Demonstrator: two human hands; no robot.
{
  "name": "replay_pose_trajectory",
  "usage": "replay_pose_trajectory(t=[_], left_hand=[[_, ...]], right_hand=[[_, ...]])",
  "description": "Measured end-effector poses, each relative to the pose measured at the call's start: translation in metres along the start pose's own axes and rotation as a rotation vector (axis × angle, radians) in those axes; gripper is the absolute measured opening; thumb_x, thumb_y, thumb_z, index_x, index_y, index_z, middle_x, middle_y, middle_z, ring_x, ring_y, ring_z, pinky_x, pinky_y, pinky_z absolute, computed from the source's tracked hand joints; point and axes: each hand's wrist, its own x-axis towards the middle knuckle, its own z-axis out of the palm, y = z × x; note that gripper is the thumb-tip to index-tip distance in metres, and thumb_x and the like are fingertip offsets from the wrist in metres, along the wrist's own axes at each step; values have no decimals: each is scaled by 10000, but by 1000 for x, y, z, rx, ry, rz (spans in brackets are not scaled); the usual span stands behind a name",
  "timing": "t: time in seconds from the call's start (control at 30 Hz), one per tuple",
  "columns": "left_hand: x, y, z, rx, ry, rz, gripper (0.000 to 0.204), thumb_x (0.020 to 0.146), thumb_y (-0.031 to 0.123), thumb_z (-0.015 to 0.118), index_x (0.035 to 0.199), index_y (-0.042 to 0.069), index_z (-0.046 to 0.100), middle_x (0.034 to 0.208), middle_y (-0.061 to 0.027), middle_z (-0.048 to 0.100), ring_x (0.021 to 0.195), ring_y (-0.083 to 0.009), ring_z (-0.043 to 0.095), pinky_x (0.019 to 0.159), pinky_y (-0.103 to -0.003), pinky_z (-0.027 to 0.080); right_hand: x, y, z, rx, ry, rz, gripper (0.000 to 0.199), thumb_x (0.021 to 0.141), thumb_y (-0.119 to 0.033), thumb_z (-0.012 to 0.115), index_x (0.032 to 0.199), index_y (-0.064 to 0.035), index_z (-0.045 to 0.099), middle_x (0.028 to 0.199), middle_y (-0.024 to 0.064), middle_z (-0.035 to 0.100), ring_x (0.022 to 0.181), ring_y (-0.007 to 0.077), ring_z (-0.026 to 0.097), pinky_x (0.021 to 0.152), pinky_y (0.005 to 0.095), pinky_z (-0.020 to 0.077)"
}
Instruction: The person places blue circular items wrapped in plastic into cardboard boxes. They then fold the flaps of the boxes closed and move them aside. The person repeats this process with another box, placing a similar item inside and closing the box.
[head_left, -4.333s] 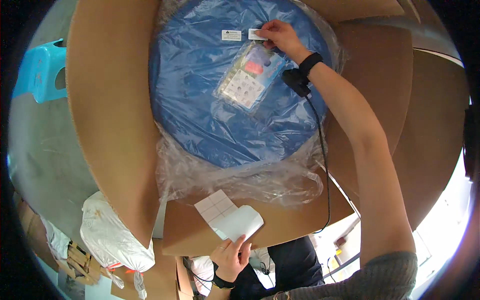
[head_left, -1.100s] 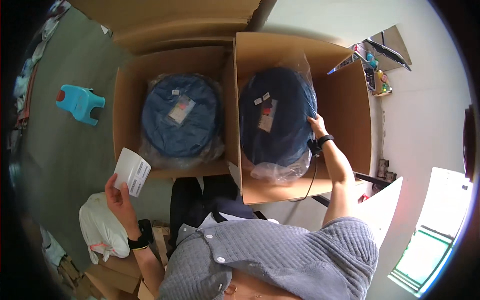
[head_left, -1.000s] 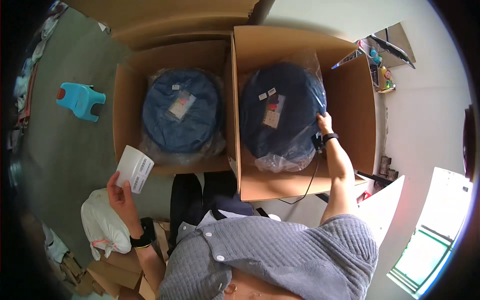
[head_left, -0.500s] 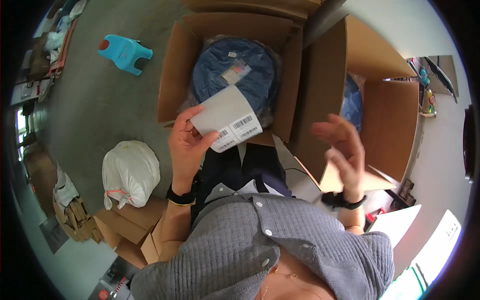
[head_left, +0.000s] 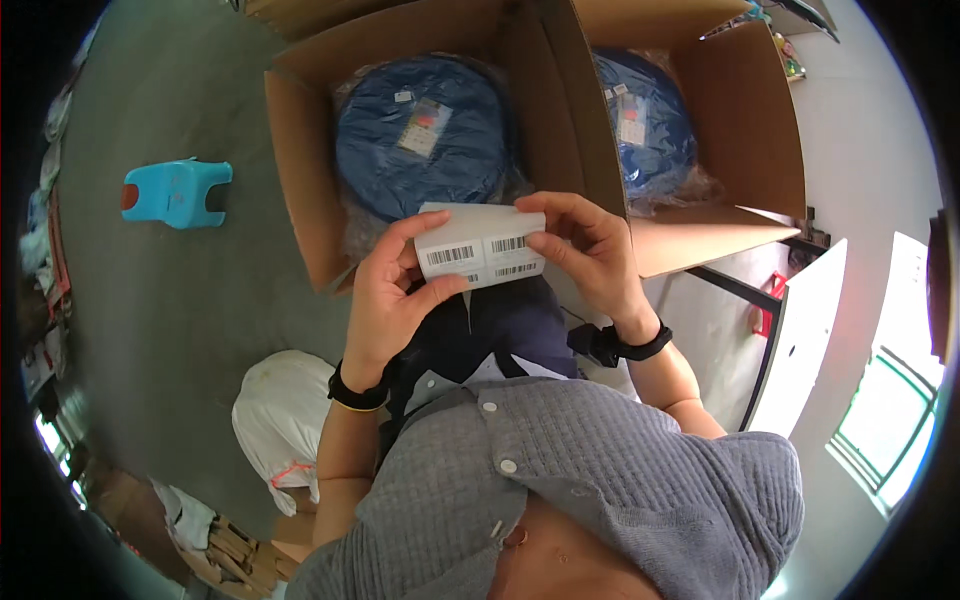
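Observation:
A white sheet of barcode labels [head_left: 482, 247] is held up in front of me, its printed side toward me. My left hand [head_left: 385, 290] pinches its left edge, thumb on the front and fingers behind. At the right edge, my right hand [head_left: 590, 250] grips it between thumb and fingers. Just beyond the sheet stands an open cardboard box [head_left: 290, 180]. Inside it lies a round, flat blue bundle [head_left: 460, 130] in clear plastic, with a small card [head_left: 424, 127] on top.
Right of it, a second open cardboard box [head_left: 750, 120] holds a similar blue bundle [head_left: 655, 150]. A turquoise stool [head_left: 180, 193] is on the floor at left. A full white sack [head_left: 280, 410] sits by my left arm, and a white panel [head_left: 800, 345] is at right.
My right hand has come left from the open air and taken hold of the label sheet's right edge. The sheet now faces me more squarely, and the whole view has shifted.

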Motion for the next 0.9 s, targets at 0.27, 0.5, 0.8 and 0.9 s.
replay_pose_trajectory(t=[0.27, 0.5, 0.8, 0.9], left_hand=[[-11, -4, -45, -2, -14, -58, 258, 787, -7, 669, 1018, -37, 559, 893, -114, 670, 835, -115, 627, 724, -226, 505], [-9, -24, -64, -3, -59, -165, 192, 794, -3, 663, 957, -50, 574, 865, -117, 674, 795, -114, 633, 706, -222, 507], [-1, -101, -105, 106, 206, -354, 164, 797, 17, 670, 903, -57, 570, 820, -99, 666, 758, -99, 621, 652, -208, 489], [0, -134, -114, 87, 307, -479, 214, 796, 3, 665, 967, -62, 554, 919, -116, 648, 826, -106, 606, 720, -222, 480]], right_hand=[[-16, 14, 47, -243, 43, -38, 243, 744, -68, 717, 958, -5, 621, 864, 34, 597, 840, 116, 576, 754, 245, 449], [-8, 21, 66, -295, 252, -32, 200, 729, -64, 715, 891, -4, 615, 854, 83, 629, 834, 168, 599, 810, 294, 451], [72, 104, 70, -491, -76, -195, 175, 738, -87, 694, 894, -34, 634, 817, 92, 628, 800, 263, 605, 844, 399, 444], [103, 148, 70, -478, -153, -296, 135, 733, -93, 695, 851, -47, 648, 916, 102, 628, 839, 267, 599, 801, 390, 449]])
